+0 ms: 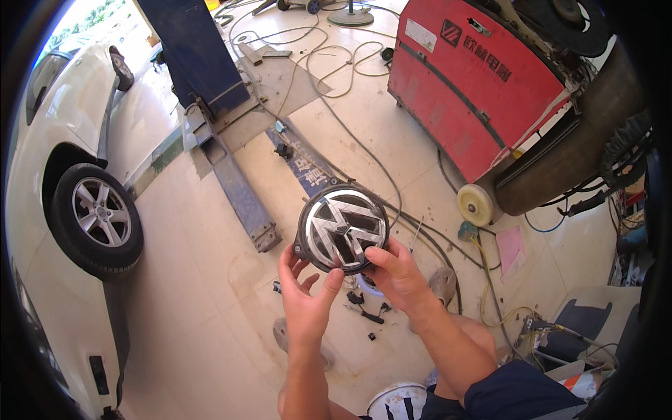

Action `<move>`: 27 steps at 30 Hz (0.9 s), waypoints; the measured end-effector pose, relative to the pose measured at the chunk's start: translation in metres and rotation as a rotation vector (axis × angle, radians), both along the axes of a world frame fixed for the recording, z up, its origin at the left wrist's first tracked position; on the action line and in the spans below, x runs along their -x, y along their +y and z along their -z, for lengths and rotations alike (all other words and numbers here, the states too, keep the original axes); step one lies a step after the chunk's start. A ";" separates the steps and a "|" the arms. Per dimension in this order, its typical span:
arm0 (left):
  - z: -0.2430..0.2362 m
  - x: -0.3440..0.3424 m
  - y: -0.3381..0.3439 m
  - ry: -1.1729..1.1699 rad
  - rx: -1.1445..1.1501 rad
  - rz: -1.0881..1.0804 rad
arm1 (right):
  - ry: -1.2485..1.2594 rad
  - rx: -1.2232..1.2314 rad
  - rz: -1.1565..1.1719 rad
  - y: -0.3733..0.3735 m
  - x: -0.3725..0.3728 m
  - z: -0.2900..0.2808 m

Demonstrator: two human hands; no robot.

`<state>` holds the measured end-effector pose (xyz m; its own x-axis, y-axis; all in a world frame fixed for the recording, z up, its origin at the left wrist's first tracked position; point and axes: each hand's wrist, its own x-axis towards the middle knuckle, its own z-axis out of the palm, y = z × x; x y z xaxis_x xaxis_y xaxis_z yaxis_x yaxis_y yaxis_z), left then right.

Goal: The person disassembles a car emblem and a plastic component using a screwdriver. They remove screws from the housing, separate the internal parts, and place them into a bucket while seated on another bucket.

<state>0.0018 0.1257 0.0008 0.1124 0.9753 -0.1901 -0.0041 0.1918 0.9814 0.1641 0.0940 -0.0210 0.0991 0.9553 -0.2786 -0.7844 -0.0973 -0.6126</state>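
Note:
Between my two hands I hold a round car emblem [344, 229], chrome shapes set in a black housing with small screw lugs on its edge. Its face is turned up toward me. My left hand [311, 297] grips the lower left rim, thumb at the bottom edge and fingers curled beneath. On the lower right rim, my right hand [394, 271] presses its thumb on the front; its other fingers are mostly hidden behind. Below the emblem, a screwdriver [369, 316] and small black parts [355, 299] lie on the floor.
At the left stands a white car [77, 133] with a wheel [96, 215]. A blue lift post [196, 56] and its arm [234, 185] are ahead. A red wheeled machine [469, 84] stands at the right. Hoses [350, 133] cross the floor; a white bucket [399, 393] is below.

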 end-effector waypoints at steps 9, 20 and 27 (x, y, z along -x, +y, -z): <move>-0.012 0.007 0.005 0.366 -0.410 -0.073 | -0.313 -0.032 0.026 -0.005 0.000 -0.005; -0.017 -0.001 0.001 0.413 -0.474 -0.030 | -0.567 -0.110 0.090 -0.012 0.019 0.005; -0.003 0.001 -0.003 0.505 -0.723 -0.114 | -0.585 -0.255 0.066 -0.011 0.017 0.001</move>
<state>0.0010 0.1229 0.0040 0.0764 0.8762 0.4759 0.4808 -0.4505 0.7522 0.1471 0.0834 -0.0221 0.2268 0.9711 0.0742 -0.3126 0.1448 -0.9388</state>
